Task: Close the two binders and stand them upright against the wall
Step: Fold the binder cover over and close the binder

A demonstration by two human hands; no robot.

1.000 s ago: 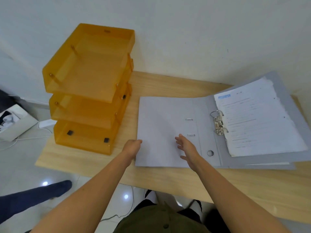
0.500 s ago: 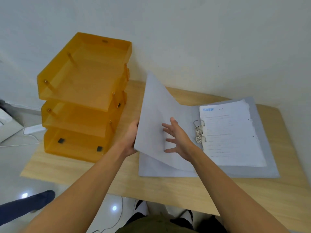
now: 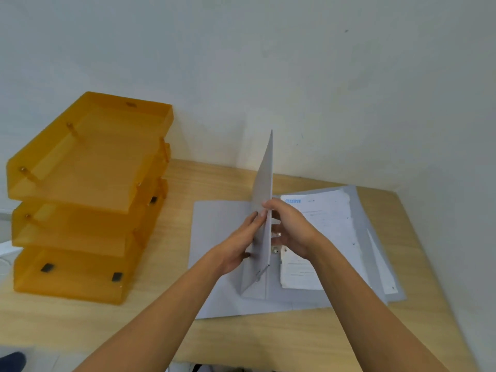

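Two grey binders lie stacked and open on the wooden table (image 3: 80,326), near the wall (image 3: 295,76). The upper binder's left cover (image 3: 264,178) stands almost vertical, edge-on to me. My left hand (image 3: 241,242) lies against its left face. My right hand (image 3: 292,229) pinches its near edge from the right, thumb on top. A stack of printed papers (image 3: 327,226) rests on the upper binder's right half. Its ring clip (image 3: 275,249) is mostly hidden behind my right hand. The lower binder's left cover (image 3: 214,237) lies flat beneath.
A three-tier orange plastic letter tray (image 3: 88,167) stands on the table's left part, close to the binders. The wall meets a side wall at the table's far right corner. A dark shoe (image 3: 10,362) shows on the floor at bottom left.
The upper binder's left cover has swung up from flat on the table to near vertical. Both hands rose with it, and my right hand shifted from its inner face to its near edge.
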